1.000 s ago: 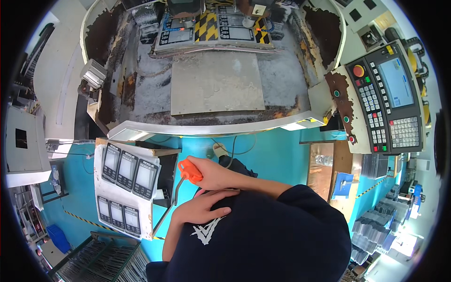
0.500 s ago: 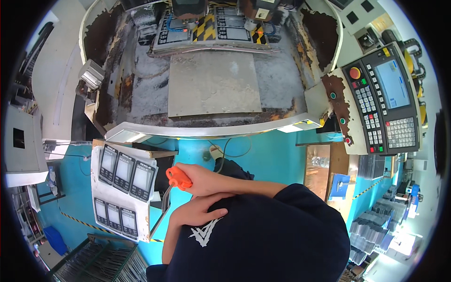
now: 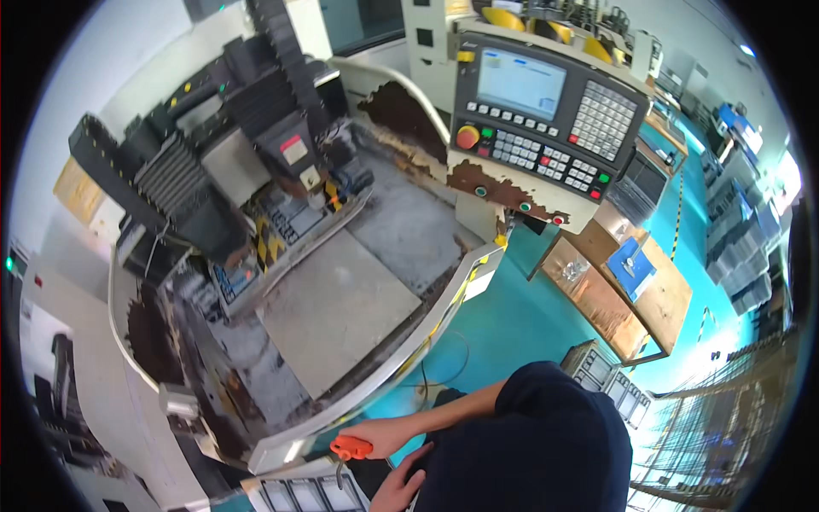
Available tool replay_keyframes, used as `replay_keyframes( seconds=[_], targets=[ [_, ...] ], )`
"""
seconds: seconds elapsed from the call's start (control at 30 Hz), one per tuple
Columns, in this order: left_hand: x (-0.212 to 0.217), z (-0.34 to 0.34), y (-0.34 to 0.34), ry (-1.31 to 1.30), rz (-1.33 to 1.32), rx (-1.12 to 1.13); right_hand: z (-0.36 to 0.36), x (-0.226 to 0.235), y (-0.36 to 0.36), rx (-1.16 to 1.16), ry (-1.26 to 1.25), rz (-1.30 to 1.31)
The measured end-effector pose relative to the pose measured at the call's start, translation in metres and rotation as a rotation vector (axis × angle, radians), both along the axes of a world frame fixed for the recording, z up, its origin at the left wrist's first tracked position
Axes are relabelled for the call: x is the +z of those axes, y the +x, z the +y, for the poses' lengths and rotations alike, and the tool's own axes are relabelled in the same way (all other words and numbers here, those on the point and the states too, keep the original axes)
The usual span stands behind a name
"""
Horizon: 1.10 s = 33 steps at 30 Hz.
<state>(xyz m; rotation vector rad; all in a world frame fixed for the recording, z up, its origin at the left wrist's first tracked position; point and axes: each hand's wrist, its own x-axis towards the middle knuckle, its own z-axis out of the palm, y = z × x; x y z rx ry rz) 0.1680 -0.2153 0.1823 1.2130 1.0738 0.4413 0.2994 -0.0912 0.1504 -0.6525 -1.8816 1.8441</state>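
Note:
My right hand (image 3: pixel 388 437) is wrapped round an orange air blow gun (image 3: pixel 351 447), just outside the machine's front rim. Its thin dark nozzle (image 3: pixel 340 471) points down over a white board holding black-framed panels (image 3: pixel 309 495) at the lower edge. Close below the right wrist is my left hand (image 3: pixel 399 490), fingers stretched and holding nothing; the picture's edge cuts off part of it. In front stands a machine with a worn bed, where a bare metal plate (image 3: pixel 339 311) lies before the fixture. Black-framed panels (image 3: pixel 294 220) sit on that fixture beneath the spindle heads.
A control panel (image 3: pixel 546 111) with a screen and keys rises at the machine's right. Beyond the turquoise floor (image 3: pixel 503 316) stands a wooden table (image 3: pixel 657 290) with a blue sheet (image 3: pixel 631 267). More framed panels (image 3: pixel 610 380) and a wire rack (image 3: pixel 717 427) are at the lower right.
My view has swung right, bringing the control panel and wooden table nearer the middle. The air blow gun stays in my right hand. My left hand no longer lies against my right forearm.

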Motion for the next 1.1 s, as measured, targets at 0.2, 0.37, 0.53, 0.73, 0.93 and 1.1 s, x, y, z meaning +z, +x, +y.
replay_keyframes(
  seconds=[0.2,0.37,0.53,0.73,0.93,1.1],
  targets=[
    [-0.019,0.027,-0.026,0.012,0.226,-0.323,0.000,-0.028,-0.004,-0.073,0.032,0.205],
    [-0.035,0.058,-0.034,0.104,0.346,-0.424,0.002,-0.020,0.007,-0.128,0.111,0.132],
    [0.018,0.070,-0.037,0.261,0.500,-0.444,0.006,-0.018,0.007,-0.092,0.099,0.214],
    [0.009,0.059,-0.061,0.346,0.253,-0.316,-0.011,-0.030,0.038,-0.275,0.130,0.120],
    [-0.005,0.037,-0.061,0.334,0.220,-0.258,-0.002,-0.064,0.092,-0.410,0.311,-0.050],
    [-0.055,0.009,-0.075,0.240,0.155,0.042,0.034,-0.048,0.087,-0.459,-0.130,0.344]
  ],
)
